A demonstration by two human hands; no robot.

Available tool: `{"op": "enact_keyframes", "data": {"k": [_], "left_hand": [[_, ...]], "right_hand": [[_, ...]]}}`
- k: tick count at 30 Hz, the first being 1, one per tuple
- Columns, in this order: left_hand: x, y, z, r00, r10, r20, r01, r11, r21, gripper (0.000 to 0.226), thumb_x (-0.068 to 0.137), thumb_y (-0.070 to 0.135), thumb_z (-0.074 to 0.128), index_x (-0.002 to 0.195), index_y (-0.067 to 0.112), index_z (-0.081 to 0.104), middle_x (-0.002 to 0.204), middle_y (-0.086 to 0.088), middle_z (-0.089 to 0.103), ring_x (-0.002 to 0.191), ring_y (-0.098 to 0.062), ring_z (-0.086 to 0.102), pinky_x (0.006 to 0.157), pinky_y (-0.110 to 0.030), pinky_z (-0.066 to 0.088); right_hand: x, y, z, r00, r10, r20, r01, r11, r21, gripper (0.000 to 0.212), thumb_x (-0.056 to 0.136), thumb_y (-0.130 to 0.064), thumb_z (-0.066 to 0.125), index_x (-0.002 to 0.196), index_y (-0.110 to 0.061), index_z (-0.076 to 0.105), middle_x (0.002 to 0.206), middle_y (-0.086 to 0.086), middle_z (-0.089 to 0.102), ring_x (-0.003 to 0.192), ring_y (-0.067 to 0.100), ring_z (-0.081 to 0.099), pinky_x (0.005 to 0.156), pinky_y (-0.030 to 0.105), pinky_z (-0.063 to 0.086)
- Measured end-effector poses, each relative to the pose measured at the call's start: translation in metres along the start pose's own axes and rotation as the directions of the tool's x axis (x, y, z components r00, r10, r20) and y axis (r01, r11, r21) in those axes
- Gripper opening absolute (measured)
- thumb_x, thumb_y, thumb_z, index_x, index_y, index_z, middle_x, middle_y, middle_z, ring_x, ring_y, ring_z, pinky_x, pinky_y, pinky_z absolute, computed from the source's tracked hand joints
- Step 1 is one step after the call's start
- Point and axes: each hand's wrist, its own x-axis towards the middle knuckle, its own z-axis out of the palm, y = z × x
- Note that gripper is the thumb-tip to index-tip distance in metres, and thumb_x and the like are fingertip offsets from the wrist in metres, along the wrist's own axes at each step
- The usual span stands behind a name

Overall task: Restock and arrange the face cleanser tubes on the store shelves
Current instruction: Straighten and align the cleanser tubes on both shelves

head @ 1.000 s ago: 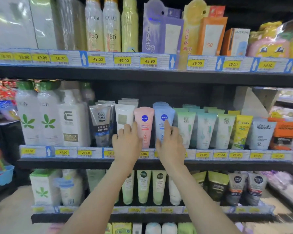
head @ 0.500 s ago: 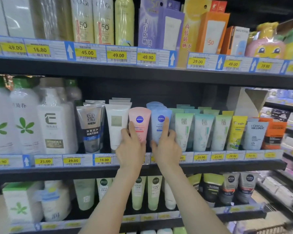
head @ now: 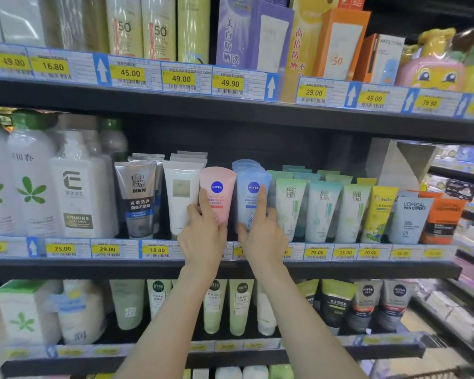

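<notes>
Two bare forearms reach up to the middle shelf. The left hand grips the pink NIVEA tube, index finger laid up its front; the right hand grips the blue NIVEA tube likewise. Both tubes stand upright, side by side, on that shelf (price tags below read 18.00 and 25.00). Beside them stand a grey MEN tube and L'OREAL MEN EXPERT tube.

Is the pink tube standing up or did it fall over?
Standing up. The pink tube sits upright on the middle shelf, flat crimped end on top, with the left hand holding its lower part.
</notes>
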Motion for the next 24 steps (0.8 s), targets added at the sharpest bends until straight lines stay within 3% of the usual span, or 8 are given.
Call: {"op": "enact_keyframes", "data": {"k": [9, 24], "left_hand": [[-0.006, 0.002, -0.007, 1.000, 0.000, -0.032, 0.000, 1.000, -0.013, 0.069, 0.088, 0.036, 0.058, 0.142, 0.011, 0.022, 0.115, -0.011, 0.046, 0.084, -0.024, 0.059, 0.056, -0.026, 0.032], [-0.008, 0.002, -0.007, 1.000, 0.004, -0.022, -0.004, 1.000, -0.017, 0.068, 0.083, 0.032, 0.065, 0.137, 0.006, 0.032, 0.107, -0.015, 0.048, 0.075, -0.027, 0.060, 0.052, -0.028, 0.035]], "right_hand": [[-0.002, 0.008, -0.005, 0.999, -0.051, 0.011, 0.051, 0.998, 0.022, 0.083, 0.092, -0.042, 0.048, 0.149, -0.024, -0.010, 0.119, 0.007, 0.042, 0.089, 0.018, 0.057, 0.068, 0.029, 0.051], [-0.004, 0.013, -0.014, 0.997, -0.068, 0.034, 0.066, 0.997, 0.046, 0.084, 0.091, -0.042, 0.051, 0.148, -0.027, -0.009, 0.116, 0.005, 0.042, 0.086, 0.018, 0.058, 0.068, 0.030, 0.051]]}}
